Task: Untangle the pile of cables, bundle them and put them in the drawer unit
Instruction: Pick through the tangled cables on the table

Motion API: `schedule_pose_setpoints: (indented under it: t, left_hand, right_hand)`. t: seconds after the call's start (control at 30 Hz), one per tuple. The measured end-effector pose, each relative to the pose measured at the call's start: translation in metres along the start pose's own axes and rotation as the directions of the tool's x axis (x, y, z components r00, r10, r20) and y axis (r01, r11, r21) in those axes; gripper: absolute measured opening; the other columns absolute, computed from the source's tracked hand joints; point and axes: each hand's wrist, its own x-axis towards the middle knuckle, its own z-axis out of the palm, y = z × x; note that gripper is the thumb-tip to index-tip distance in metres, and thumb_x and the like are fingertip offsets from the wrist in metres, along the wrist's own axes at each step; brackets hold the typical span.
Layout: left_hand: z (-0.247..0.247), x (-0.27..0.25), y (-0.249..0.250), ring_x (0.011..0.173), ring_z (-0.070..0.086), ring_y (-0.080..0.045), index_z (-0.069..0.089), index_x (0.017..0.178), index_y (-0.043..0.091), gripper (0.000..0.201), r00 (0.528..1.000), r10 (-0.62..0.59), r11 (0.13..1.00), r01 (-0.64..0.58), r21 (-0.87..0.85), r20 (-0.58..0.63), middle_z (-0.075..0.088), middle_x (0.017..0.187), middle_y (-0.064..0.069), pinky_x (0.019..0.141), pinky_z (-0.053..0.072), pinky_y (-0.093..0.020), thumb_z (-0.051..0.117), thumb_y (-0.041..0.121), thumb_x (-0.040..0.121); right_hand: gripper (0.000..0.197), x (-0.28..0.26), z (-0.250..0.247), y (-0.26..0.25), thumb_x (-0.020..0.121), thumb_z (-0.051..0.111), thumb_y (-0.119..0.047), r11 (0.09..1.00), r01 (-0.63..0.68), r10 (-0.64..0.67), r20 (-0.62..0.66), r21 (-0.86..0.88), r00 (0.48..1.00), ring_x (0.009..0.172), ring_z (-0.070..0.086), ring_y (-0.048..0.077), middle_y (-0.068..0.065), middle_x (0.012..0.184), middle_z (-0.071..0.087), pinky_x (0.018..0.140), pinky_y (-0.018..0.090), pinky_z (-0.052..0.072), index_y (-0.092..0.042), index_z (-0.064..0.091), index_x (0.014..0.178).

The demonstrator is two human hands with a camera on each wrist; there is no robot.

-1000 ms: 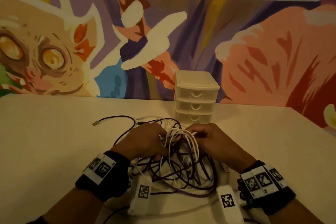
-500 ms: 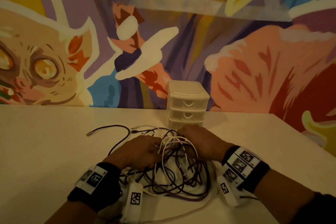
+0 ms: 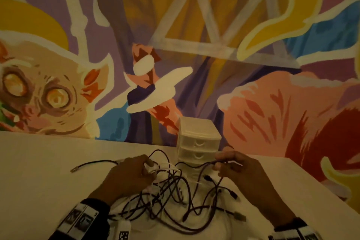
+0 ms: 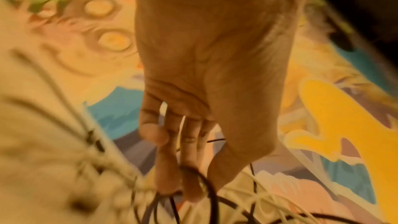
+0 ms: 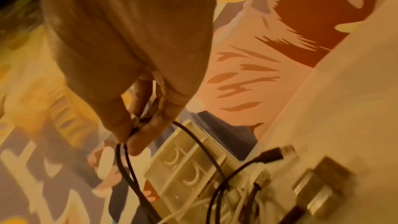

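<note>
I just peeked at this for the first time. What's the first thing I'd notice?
Probably the big colourful wall painting, with a wide-eyed creature at the left. Next, the messy pile of dark and white cables on the table, with the left hand and right hand pulling strands apart. A small white drawer unit stands just behind.
</note>
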Motion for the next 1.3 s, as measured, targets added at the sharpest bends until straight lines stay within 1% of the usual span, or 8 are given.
schedule_pose_setpoints:
  t: [0.17, 0.33, 0.43, 0.67, 0.73, 0.87, 1.07, 1.3]
  left_hand:
    - [-0.041, -0.013, 0.039, 0.069, 0.067, -0.006, 0.068, 0.083, 0.031, 0.013, 0.828, 0.105, 0.981, -0.179, -0.082, -0.551, 0.072, 0.074, 0.014, 0.068, 0.056, -0.034, 0.071, 0.04, 0.093]
    - [-0.006, -0.009, 0.083, 0.127, 0.057, 0.005, 0.068, 0.125, 0.044, 0.023, 0.834, 0.527, 0.816, -0.55, -0.177, -0.161, 0.065, 0.129, 0.03, 0.101, 0.049, -0.026, 0.067, 0.041, 0.103]
    - [0.025, 0.01, 0.081, 0.109, 0.063, 0.007, 0.069, 0.118, 0.048, 0.023, 0.753, 0.657, 0.75, -0.648, 0.136, -0.037, 0.071, 0.113, 0.03, 0.097, 0.047, -0.03, 0.053, 0.058, 0.105]
    - [-0.02, 0.023, 0.089, 0.066, 0.07, -0.009, 0.069, 0.101, 0.05, 0.023, 0.857, 0.401, 0.862, -0.473, -0.184, -0.324, 0.076, 0.083, 0.016, 0.063, 0.054, -0.016, 0.057, 0.032, 0.108]
    - [-0.022, 0.016, 0.096, 0.06, 0.067, -0.013, 0.07, 0.107, 0.047, 0.02, 0.884, 0.378, 0.852, -0.449, -0.271, -0.276, 0.076, 0.081, 0.009, 0.057, 0.054, -0.019, 0.06, 0.029, 0.106]
    - [0.013, -0.003, 0.099, 0.067, 0.07, -0.022, 0.066, 0.105, 0.032, 0.008, 0.928, 0.369, 0.871, -0.363, -0.331, -0.048, 0.079, 0.08, 0.005, 0.063, 0.054, -0.031, 0.071, 0.032, 0.1]
    - [0.028, -0.019, 0.092, 0.073, 0.073, -0.031, 0.07, 0.098, 0.028, 0.019, 0.927, 0.371, 0.875, -0.367, -0.316, -0.048, 0.079, 0.082, 0.011, 0.073, 0.059, -0.043, 0.065, 0.047, 0.099]
    - [0.019, -0.035, 0.079, 0.089, 0.071, -0.011, 0.075, 0.102, 0.033, 0.026, 0.905, 0.386, 0.84, -0.426, -0.338, -0.182, 0.073, 0.085, 0.01, 0.074, 0.055, -0.016, 0.053, 0.047, 0.103]
  right_hand:
    - [0.012, -0.003, -0.004, 0.003, 0.087, 0.083, -0.004, 0.989, -0.003, 0.009, -0.041, 0.151, 0.999, 0.079, 0.077, 0.021, 0.007, 0.096, 0.083, 0.07, 0.029, 0.06, -0.009, 0.082, 0.098]
    - [0.014, -0.009, 0.011, 0.015, 0.083, 0.086, 0.0, 0.987, 0.028, -0.03, 0.007, 0.157, 1.0, 0.078, 0.077, 0.021, 0.012, 0.088, 0.082, 0.072, 0.026, 0.059, -0.008, 0.081, 0.093]
    - [0.014, -0.01, 0.008, 0.019, 0.083, 0.085, 0.0, 0.98, 0.081, -0.066, -0.084, 0.184, 0.994, 0.08, 0.077, 0.021, 0.008, 0.089, 0.082, 0.075, 0.028, 0.061, -0.008, 0.081, 0.094]
    - [0.012, -0.014, 0.012, 0.027, 0.092, 0.083, -0.009, 0.994, -0.007, 0.01, -0.022, 0.113, 1.0, 0.085, 0.078, 0.027, -0.005, 0.11, 0.08, 0.07, 0.03, 0.06, -0.016, 0.081, 0.102]
    - [0.013, -0.016, 0.015, 0.026, 0.094, 0.082, -0.013, 0.996, -0.02, 0.016, 0.039, 0.091, 0.999, 0.078, 0.076, 0.031, -0.009, 0.111, 0.078, 0.068, 0.033, 0.062, -0.02, 0.082, 0.104]
    - [0.017, -0.02, 0.015, 0.01, 0.098, 0.075, -0.031, 0.986, -0.063, 0.057, 0.043, 0.155, 0.997, 0.045, 0.055, 0.009, -0.011, 0.061, 0.069, 0.046, 0.016, 0.041, -0.015, 0.08, 0.102]
    - [0.027, -0.026, 0.026, 0.014, 0.098, 0.075, -0.043, 0.989, -0.046, 0.045, 0.008, 0.139, 0.999, 0.044, 0.054, 0.013, 0.013, 0.061, 0.066, 0.047, 0.019, 0.038, -0.018, 0.079, 0.089]
    - [0.032, -0.024, 0.004, 0.001, 0.111, 0.045, -0.036, 0.878, 0.09, -0.043, -0.111, 0.47, 0.993, 0.077, 0.072, 0.018, 0.004, 0.126, 0.076, 0.039, 0.02, 0.033, -0.012, 0.065, 0.122]
